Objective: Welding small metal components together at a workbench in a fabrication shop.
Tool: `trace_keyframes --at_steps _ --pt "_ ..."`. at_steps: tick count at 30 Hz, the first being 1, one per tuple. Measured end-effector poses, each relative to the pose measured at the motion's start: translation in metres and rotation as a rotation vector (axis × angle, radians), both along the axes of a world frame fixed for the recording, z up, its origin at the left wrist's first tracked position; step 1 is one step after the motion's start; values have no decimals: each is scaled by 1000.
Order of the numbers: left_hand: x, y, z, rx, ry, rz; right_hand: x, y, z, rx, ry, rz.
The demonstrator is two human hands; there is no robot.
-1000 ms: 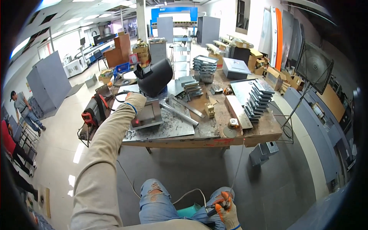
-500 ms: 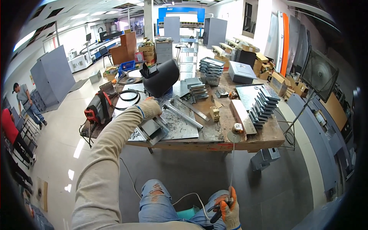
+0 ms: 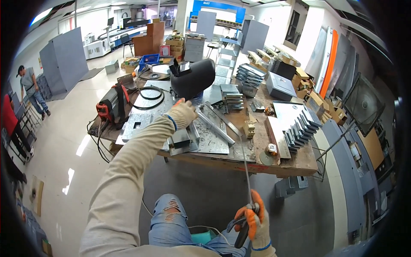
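My left hand (image 3: 183, 113), in a beige glove, stretches out to the workbench (image 3: 222, 156) and grips the lower edge of a black welding helmet (image 3: 192, 78) standing on it. Low by my knee, my right hand (image 3: 253, 222), in an orange and white glove, is closed on a black electrode holder with a thin welding rod (image 3: 246, 171) pointing up toward the bench. Just below the left hand, a small steel bracket (image 3: 182, 139) lies on a flat metal plate (image 3: 205, 137), with a long metal tube (image 3: 214, 126) beside it.
A red welding machine (image 3: 110, 105) with black cables sits at the bench's left end. Stacks of grey sheet-metal parts (image 3: 299, 124) and boxes cover the right and back. Two people (image 3: 32, 88) stand far left. Grey panels and cardboard boxes fill the room behind.
The view has closed in on the bench. My left hand stays at the helmet. My right hand has lifted slightly, raising the rod more upright.
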State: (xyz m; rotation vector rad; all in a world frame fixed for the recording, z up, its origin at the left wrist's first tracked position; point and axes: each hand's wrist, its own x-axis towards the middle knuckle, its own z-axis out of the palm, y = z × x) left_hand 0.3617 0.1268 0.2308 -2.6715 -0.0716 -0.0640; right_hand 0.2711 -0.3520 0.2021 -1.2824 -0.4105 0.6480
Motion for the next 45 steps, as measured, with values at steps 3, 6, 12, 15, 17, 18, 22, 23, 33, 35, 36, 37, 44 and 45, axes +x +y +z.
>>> trace_keyframes --at_steps 3,6,12,15,17,18,22,23,33,35,36,37,44,45 --pt "-61 -43 15 -205 -418 -87 15 25 39 -35 -92 34" --pt "-113 -108 -30 -2103 -866 -250 25 64 75 -37 -232 110" --pt "-147 -184 -69 -2740 -441 -350 52 159 107 -149 -299 272" --pt "-143 -197 -70 -2785 -569 -332 64 189 108 -249 -282 339" --pt "-145 -191 -63 -2785 -560 -363 71 201 100 -269 -317 343" --pt "-147 -187 -60 -2775 -560 -381 76 208 94 -279 -345 355" --pt "-148 -174 -55 -2800 -583 -390 84 231 87 -328 -384 395" --pt "-148 -172 -56 -2839 -600 -366 85 236 88 -350 -367 405" --pt "-134 -156 -80 -2934 -659 -241 95 261 82 -454 -308 441" --pt "-134 -154 -85 -2935 -660 -219 95 263 80 -466 -268 423" --pt "-133 -153 -86 -2937 -659 -215 95 264 79 -468 -264 423" --pt "-133 -153 -86 -2941 -651 -236 96 265 78 -479 -282 422" --pt "-131 -152 -86 -2956 -652 -241 100 268 76 -519 -283 420" --pt "-130 -153 -86 -2957 -661 -221 100 268 77 -520 -265 421"
